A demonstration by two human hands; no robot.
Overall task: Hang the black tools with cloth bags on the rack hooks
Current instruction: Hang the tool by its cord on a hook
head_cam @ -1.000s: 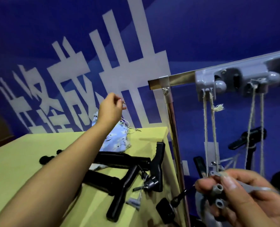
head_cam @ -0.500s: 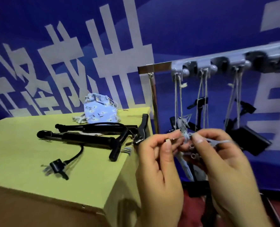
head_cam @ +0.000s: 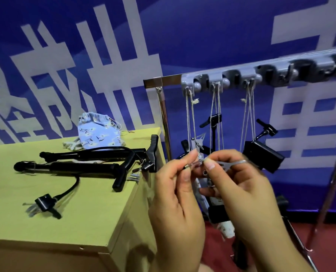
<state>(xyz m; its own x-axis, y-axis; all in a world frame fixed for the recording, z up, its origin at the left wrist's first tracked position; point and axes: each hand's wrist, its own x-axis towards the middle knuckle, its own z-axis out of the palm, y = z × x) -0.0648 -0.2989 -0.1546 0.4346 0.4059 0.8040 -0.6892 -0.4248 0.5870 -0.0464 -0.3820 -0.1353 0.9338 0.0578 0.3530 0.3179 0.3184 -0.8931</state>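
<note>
Two black tools (head_cam: 80, 163) lie on table (head_cam: 88, 213), long axes parallel to rear edge, T-handles at right edge, tips pointing left. Cloth bag (head_cam: 100, 136) near rear edge; black connector (head_cam: 45, 203) toward front. Off right edge, left hand (head_cam: 175, 197) and right hand (head_cam: 241, 189) both pinch small grey metal piece (head_cam: 224, 164), detail blurred. Rack (head_cam: 261, 73) hooks hold strings with hanging black tools, partly hidden behind hands.

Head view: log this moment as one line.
left hand: pinches small grey metal piece | right hand: pinches same piece | grey rack hook rail: three string-hung black tools | yellow table: two black tools, blue cloth bag
</note>
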